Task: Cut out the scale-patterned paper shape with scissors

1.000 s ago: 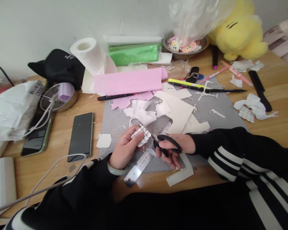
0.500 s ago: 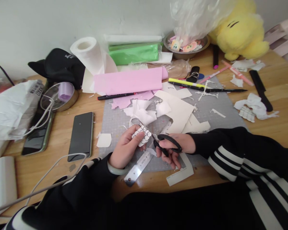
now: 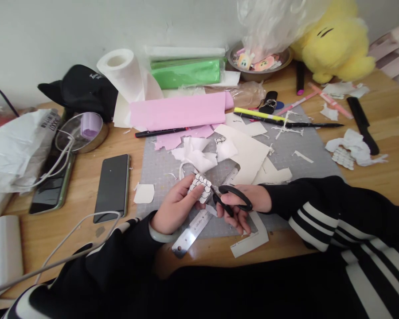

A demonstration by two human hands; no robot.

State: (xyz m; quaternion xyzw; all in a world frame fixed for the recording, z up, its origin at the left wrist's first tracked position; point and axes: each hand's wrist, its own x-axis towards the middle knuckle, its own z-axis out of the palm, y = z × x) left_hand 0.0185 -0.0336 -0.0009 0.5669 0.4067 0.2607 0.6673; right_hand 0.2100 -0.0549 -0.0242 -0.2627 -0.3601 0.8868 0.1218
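Between the thumb and fingers of my left hand (image 3: 176, 206) is a small white paper cutout (image 3: 202, 185) with black scalloped outlines. My right hand (image 3: 241, 206) has its fingers through the black handles of a pair of scissors (image 3: 234, 195). The blades point up and left at the cutout's right edge, and much of them is hidden behind it. Below both hands, a metal ruler (image 3: 193, 235) lies slanted on the grey cutting mat (image 3: 159, 170). White paper scraps (image 3: 199, 155) and cream card pieces (image 3: 246, 150) lie just beyond my hands.
A dark phone (image 3: 112, 188) lies left of the mat, with a white cable (image 3: 76, 230) near it. Farther back are folded pink paper (image 3: 179, 110), a paper roll (image 3: 123, 73) and a metal bowl (image 3: 275, 71). A black comb (image 3: 362, 124) lies at the right.
My left hand has shifted the paper cutout slightly right, towards the scissors, covering more of the blades. My right hand has stayed almost in place.
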